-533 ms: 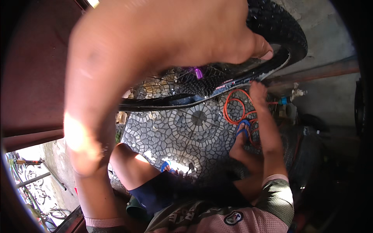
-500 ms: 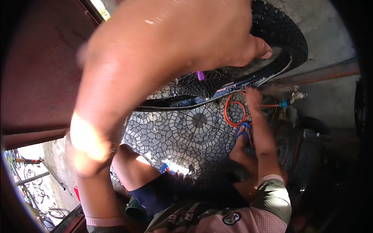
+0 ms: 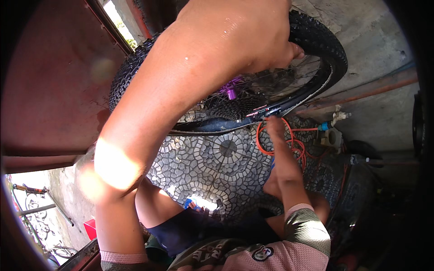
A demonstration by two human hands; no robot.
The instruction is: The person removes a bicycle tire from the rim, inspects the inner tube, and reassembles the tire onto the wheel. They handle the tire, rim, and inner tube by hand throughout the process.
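A bicycle wheel with a black knobby tire is tilted up in front of me. It has thin spokes, a purple hub and a dark cassette. Over the top reaches my left hand, closed on the far side of the tire; its thumb shows on the inner edge, while its other fingers are hidden. My right hand is closed at the near edge of the tire, below the printed part of the rim. A pale line runs along that edge. Water drops shine on my left wrist.
Behind my right hand a coiled orange hose lies on the stone-patterned floor. It joins a wall tap by a blue connector. A reddish metal panel stands left, a concrete wall right. Bicycles show at lower left.
My right hand has moved left along the near edge of the tire. The wheel and my left hand have shifted slightly left, and more of the tire's left side shows.
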